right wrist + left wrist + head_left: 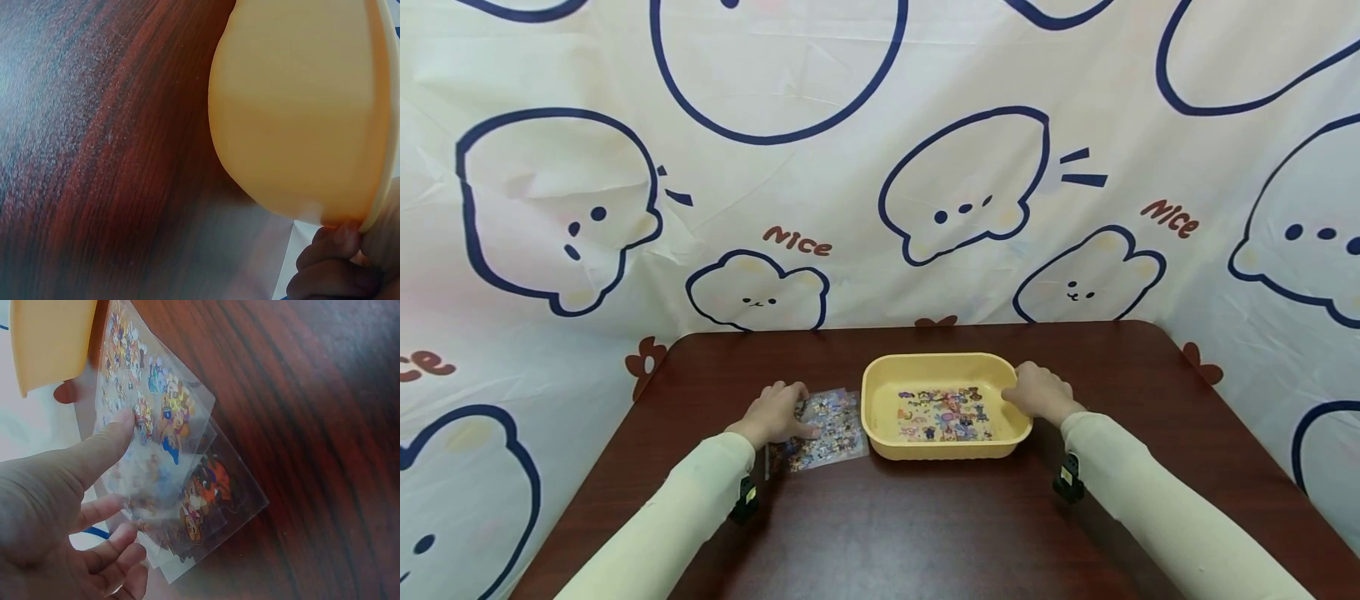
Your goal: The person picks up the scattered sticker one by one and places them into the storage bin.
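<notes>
Several clear sticker sheets (835, 429) printed with small cartoon figures lie overlapping on the table, left of a yellow plastic tray (943, 450). My left hand (777, 414) rests over their left part, thumb and fingers spread apart. In the left wrist view, the thumb (119, 431) touches the face of the top sheet (150, 419), and the other fingertips are at the sheets' edge. At the tray's right end, my right hand (1043, 393) grips the rim, with fingers curled beneath it in the right wrist view. More cartoon stickers (946, 414) lie on the tray's bottom.
The dark reddish-brown wooden table (917, 525) has rounded far corners. Behind and beside it hangs a pale cloth (850, 183) with blue bear outlines and "Nice" lettering. Each wrist wears a small black device (1069, 477).
</notes>
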`<action>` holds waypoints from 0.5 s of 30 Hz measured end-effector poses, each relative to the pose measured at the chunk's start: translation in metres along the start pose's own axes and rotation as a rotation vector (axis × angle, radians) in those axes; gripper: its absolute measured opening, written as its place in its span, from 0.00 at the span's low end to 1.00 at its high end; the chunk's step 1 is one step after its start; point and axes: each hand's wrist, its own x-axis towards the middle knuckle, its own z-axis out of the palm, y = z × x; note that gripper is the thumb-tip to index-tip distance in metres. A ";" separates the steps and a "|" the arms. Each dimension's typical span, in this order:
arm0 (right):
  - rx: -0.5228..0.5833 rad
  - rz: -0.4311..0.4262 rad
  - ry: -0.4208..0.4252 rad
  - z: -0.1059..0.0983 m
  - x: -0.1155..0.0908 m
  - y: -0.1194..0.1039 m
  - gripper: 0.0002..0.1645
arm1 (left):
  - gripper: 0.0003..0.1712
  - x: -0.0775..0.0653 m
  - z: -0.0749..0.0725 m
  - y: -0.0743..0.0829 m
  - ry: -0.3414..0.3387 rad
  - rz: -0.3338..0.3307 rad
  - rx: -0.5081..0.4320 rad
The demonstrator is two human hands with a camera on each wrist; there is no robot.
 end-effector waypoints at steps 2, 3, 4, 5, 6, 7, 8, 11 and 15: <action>0.000 -0.002 0.001 0.000 0.000 0.000 0.22 | 0.37 -0.001 0.000 0.000 0.004 0.004 0.009; -0.001 -0.003 0.002 0.000 -0.001 0.000 0.22 | 0.37 -0.001 0.000 0.000 0.006 0.007 0.014; -0.001 -0.003 0.002 0.000 -0.001 0.000 0.22 | 0.36 -0.001 0.000 0.000 0.008 0.011 0.020; 0.000 -0.004 0.002 0.000 -0.001 0.000 0.22 | 0.36 -0.001 0.000 0.000 0.013 0.017 0.024; 0.000 -0.005 0.003 0.000 -0.001 0.000 0.22 | 0.36 -0.001 0.000 0.000 0.021 0.020 0.024; -0.001 -0.006 0.003 0.000 -0.001 0.001 0.23 | 0.35 -0.001 -0.001 0.000 0.029 0.022 0.021; -0.002 -0.007 0.003 0.000 -0.001 0.001 0.23 | 0.34 -0.001 -0.001 0.000 0.037 0.025 0.019; -0.004 -0.007 0.003 0.000 -0.001 0.001 0.24 | 0.29 0.000 -0.001 0.000 0.067 0.036 0.015; -0.010 -0.006 0.001 0.000 0.000 0.001 0.25 | 0.20 0.001 -0.002 0.000 0.109 0.051 0.013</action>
